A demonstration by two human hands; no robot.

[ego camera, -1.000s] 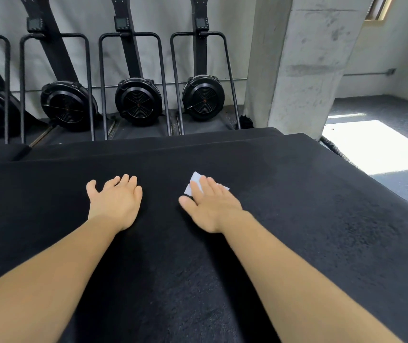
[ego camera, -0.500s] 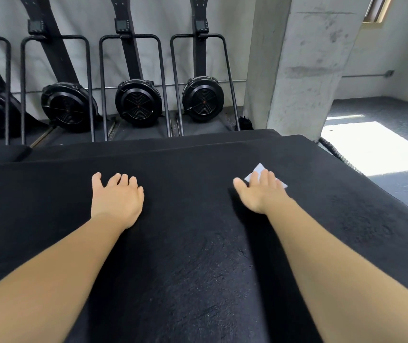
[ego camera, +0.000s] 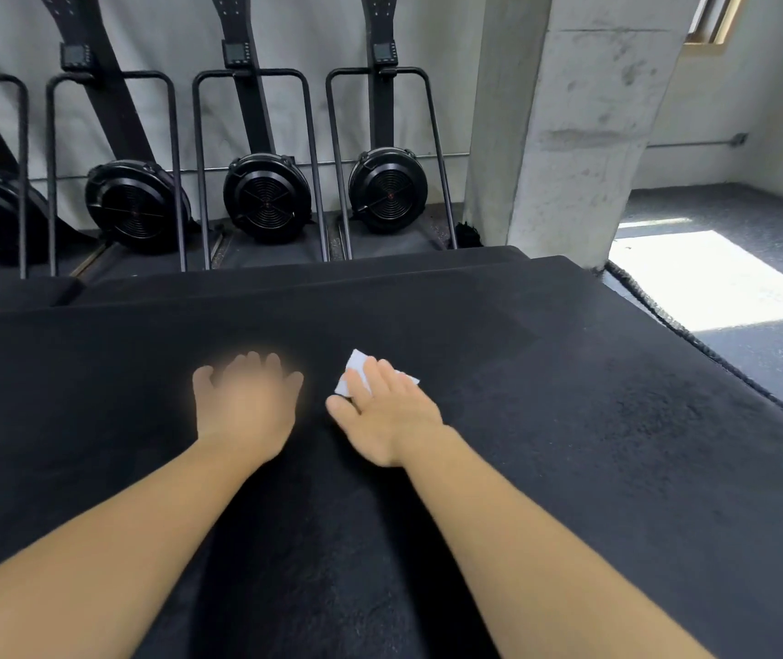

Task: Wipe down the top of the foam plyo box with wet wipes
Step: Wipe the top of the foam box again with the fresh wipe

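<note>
Step in hand: mid-wipe on the box top. R hand lies palm-down on the wet wipe, fingers straight and close together, pressing it flat to the foam plyo box. No curl, no pinch, nothing gripped. Wipe is small and white. Only its far-left corner and a sliver on the right show past the fingers; rest is under the hand. It sits approx mid-width of the top, nearer the far edge than the near one, just right of the L hand.

L hand is motion-blurred. It looks palm-down on the foam w/ fingers spread, holding nothing, prob bracing. Can't tell if it bears weight. The two hands are near but apart.

Progress, judgement only: the black nap has an uneven sheen right of the wipe, maybe damp, but not clear enough to say which zones are done. The strip btwn the forearms and the whole left side give no sign either way, so I'd assume plenty left.

Next move calls for flat, even pressure so the wipe doesn't bunch or slip out from under the fingers on the grippy nap. Then overlapping passes out to the right and far edges. The left side comes after, so the L hand must shift off its spot.

Bkgd: fan-wheel machines upright along the wall, concrete pillar, sunlit floor patch.
</note>
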